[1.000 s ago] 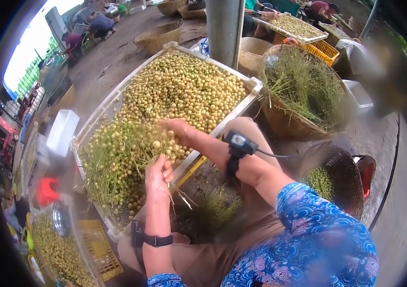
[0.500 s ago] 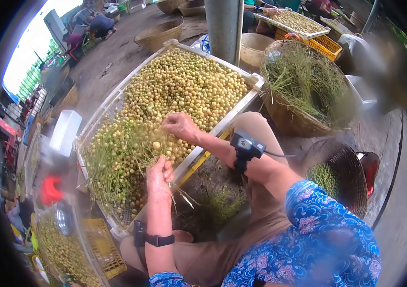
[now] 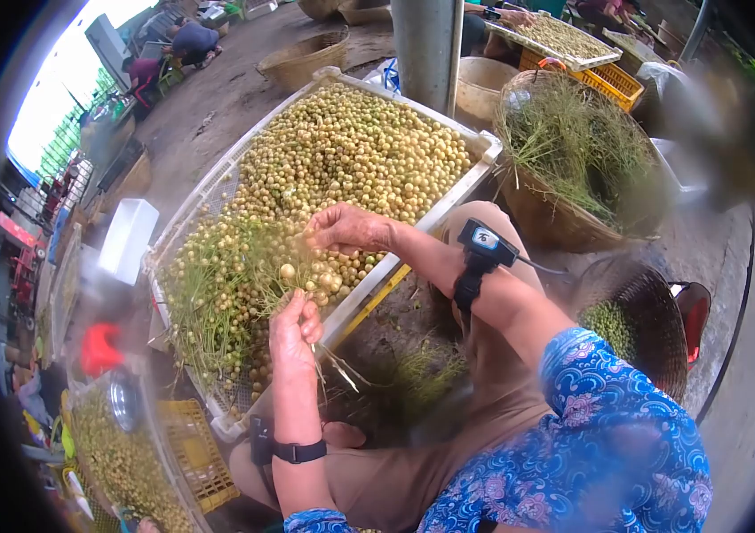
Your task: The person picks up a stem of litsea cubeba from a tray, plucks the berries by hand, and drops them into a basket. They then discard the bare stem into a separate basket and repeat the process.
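My left hand (image 3: pixel 296 330) is closed around a bunch of thin stems (image 3: pixel 338 366), whose cut ends stick out below the fist. Small round yellowish fruits (image 3: pixel 287 272) hang from its upper part. Just above and to the right, my right hand (image 3: pixel 349 228) is pinched shut over the bunch. Something yellowish shows at its fingertips, too small to name. Both hands are over the near side of a white mesh-bottomed tray (image 3: pixel 431 213). Loose fruits (image 3: pixel 351 147) fill its far part; fruits still on green stems (image 3: pixel 209 311) lie at its left.
Right of the tray stands a wicker basket heaped with bare stems (image 3: pixel 573 147). A darker basket with green fruits (image 3: pixel 608 324) lies beside my knee. A metal post (image 3: pixel 426 53) rises behind the tray. A white box (image 3: pixel 129 240) and yellow crate (image 3: pixel 198 453) are left. Other people work farther back.
The whole view has shifted slightly. My right hand has turned a little and its wrist device is tilted more toward the camera. My left hand keeps its hold on the stems.
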The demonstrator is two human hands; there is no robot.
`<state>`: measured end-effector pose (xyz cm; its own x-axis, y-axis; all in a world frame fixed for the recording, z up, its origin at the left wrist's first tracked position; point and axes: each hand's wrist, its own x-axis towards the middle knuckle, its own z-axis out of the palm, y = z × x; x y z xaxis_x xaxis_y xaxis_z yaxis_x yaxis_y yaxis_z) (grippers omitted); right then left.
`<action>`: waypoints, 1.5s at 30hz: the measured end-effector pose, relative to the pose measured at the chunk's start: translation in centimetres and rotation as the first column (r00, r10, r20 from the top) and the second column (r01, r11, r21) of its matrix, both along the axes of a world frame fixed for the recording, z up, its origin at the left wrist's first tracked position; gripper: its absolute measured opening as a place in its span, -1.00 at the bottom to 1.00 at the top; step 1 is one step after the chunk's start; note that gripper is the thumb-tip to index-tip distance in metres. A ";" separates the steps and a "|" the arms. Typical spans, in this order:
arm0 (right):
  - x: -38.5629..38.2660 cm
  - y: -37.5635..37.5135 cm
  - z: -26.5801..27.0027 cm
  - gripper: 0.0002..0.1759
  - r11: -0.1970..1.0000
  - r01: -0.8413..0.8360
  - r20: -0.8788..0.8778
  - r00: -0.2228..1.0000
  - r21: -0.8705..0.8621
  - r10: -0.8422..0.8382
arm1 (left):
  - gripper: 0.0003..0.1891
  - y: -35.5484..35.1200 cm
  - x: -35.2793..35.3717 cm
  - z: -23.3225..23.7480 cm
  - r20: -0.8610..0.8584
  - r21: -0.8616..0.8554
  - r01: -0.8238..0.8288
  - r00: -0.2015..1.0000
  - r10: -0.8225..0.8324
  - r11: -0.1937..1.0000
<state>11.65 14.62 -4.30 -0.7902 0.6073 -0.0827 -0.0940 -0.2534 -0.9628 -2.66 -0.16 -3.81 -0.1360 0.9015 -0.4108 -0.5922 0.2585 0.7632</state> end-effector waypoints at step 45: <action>-0.6 0.5 -4.3 -0.59 0.941 0.274 0.030 0.961 -0.197 -0.274 | -0.83 -2.1 2.6 4.4 -0.186 -0.061 0.140 0.971 -0.149 0.988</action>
